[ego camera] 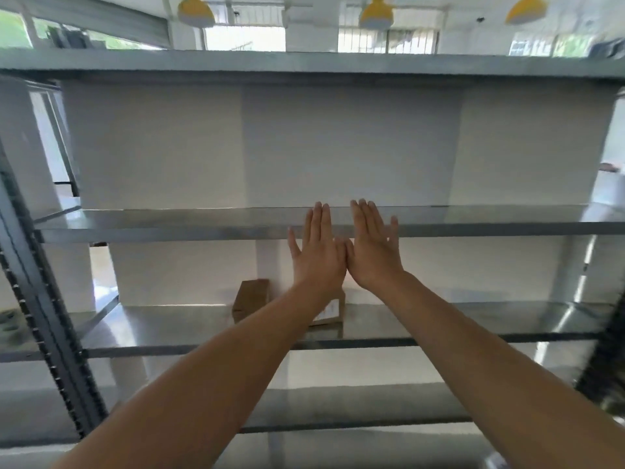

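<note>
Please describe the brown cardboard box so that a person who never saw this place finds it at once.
Look at the grey metal shelving rack, then at the shiny shelf one level below the open left hand and right hand. Near its middle, partly hidden behind the left forearm, stands the brown cardboard box, the only brown thing on the rack.

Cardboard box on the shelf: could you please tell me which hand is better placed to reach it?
Probably left: the left hand is nearer the cardboard box; the right hand lies farther right.
</note>
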A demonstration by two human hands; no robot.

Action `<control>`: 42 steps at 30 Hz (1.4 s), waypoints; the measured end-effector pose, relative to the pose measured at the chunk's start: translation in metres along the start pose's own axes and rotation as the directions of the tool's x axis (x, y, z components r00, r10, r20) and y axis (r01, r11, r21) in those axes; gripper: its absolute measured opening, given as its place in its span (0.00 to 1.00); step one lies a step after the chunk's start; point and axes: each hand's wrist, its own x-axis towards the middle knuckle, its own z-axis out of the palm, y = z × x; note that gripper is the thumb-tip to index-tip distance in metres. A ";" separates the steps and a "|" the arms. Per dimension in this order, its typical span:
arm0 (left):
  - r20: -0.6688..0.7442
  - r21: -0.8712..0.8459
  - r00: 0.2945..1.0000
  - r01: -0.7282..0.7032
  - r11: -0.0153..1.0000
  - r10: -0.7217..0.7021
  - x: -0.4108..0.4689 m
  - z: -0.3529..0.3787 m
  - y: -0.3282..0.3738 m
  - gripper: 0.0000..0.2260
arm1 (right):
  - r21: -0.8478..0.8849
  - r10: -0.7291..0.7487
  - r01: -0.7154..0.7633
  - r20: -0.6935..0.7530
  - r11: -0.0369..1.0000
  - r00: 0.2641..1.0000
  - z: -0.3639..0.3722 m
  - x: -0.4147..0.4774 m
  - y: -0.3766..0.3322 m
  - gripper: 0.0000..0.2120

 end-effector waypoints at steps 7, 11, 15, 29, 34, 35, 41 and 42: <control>0.041 -0.166 0.979 -0.189 0.968 0.198 -0.010 0.056 0.138 0.27 | -0.072 0.236 -0.239 -0.054 0.968 0.970 -0.041 -0.057 0.141 0.31; 0.022 -0.251 0.931 -0.347 0.904 0.364 -0.029 0.086 0.212 0.27 | -0.150 0.365 -0.374 -0.087 0.915 0.927 -0.056 -0.101 0.212 0.31; 0.045 -0.281 0.882 -0.440 0.853 0.469 -0.056 0.113 0.273 0.27 | -0.223 0.484 -0.494 -0.101 0.840 0.869 -0.068 -0.144 0.264 0.31; 0.080 -0.551 0.700 -0.562 0.616 0.710 -0.053 0.169 0.369 0.28 | -0.355 0.737 -0.742 -0.181 0.568 0.651 -0.103 -0.198 0.343 0.31; 0.097 -0.594 0.662 -0.560 0.577 0.743 -0.039 0.202 0.366 0.27 | -0.393 0.792 -0.775 -0.164 0.495 0.588 -0.084 -0.193 0.359 0.32; 0.102 -0.599 0.653 -0.562 0.571 0.750 -0.037 0.212 0.362 0.27 | -0.393 0.804 -0.785 -0.164 0.478 0.572 -0.078 -0.192 0.362 0.32; 0.179 -0.619 0.593 -0.552 0.559 0.785 -0.029 0.271 0.337 0.27 | -0.357 0.862 -0.838 -0.147 0.412 0.486 -0.032 -0.198 0.366 0.32; 0.196 -0.619 0.583 -0.550 0.561 0.788 -0.029 0.280 0.336 0.27 | -0.364 0.870 -0.841 -0.138 0.400 0.474 -0.025 -0.202 0.365 0.32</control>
